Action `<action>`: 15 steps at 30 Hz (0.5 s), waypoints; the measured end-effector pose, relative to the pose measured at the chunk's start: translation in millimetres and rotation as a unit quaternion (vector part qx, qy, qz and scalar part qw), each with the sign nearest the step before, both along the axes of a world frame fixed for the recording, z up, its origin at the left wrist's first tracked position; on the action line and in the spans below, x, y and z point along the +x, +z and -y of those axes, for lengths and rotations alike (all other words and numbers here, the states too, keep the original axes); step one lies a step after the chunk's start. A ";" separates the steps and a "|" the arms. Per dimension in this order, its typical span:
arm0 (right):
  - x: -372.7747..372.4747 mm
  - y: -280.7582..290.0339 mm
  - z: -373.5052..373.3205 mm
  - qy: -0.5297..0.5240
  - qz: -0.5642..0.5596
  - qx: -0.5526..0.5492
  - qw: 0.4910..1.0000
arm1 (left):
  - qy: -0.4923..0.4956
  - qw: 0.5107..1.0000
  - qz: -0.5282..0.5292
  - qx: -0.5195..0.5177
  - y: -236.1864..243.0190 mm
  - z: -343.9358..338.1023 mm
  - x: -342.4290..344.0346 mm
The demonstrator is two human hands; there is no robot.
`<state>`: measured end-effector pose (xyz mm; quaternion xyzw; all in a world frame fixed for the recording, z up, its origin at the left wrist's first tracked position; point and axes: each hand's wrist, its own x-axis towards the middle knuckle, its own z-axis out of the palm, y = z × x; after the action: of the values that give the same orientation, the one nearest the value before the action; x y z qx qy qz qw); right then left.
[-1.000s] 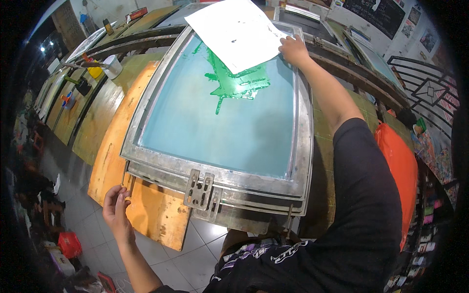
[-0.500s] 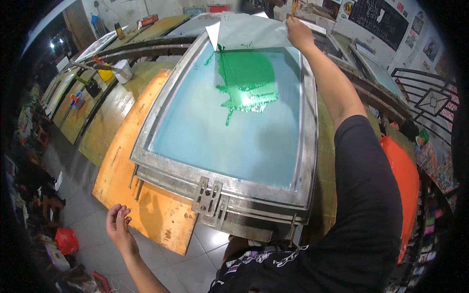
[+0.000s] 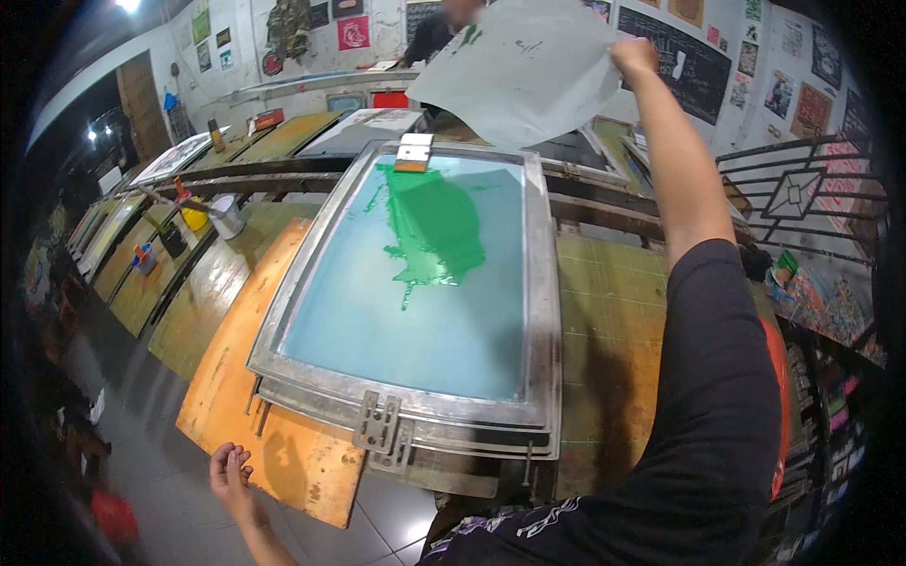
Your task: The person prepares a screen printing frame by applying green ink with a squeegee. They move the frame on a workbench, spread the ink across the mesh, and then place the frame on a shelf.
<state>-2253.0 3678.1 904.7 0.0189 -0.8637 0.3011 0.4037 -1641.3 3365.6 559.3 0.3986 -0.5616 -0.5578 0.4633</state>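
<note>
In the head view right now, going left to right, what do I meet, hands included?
Small blue cup → left hand → green ink → right hand → black metal railing.

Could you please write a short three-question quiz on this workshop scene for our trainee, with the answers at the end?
1. Multiple choice: what does the right hand hold?
a) a white cup
b) a pale sheet
c) a slotted metal plate

2. True or false: the green ink covers the whole of the blue mesh.

3. Fill in the gap: the left hand holds nothing that can be seen and is nearest to the orange-brown ____.

Key:
1: b, a pale sheet, gripped at its edge.
2: False; the ink forms a patch in the far part, and the near part is bare blue.
3: wooden board.
</note>
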 end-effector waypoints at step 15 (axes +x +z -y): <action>26.6 67.5 -305.5 -0.006 -0.091 -0.003 0.996 | -0.006 0.997 -0.061 -0.046 29.0 -80.3 -30.5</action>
<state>-2226.4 3983.6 972.2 0.0400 -0.8225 0.2980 0.4828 -1671.7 3445.9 588.3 0.3388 -0.5595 -0.5576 0.5112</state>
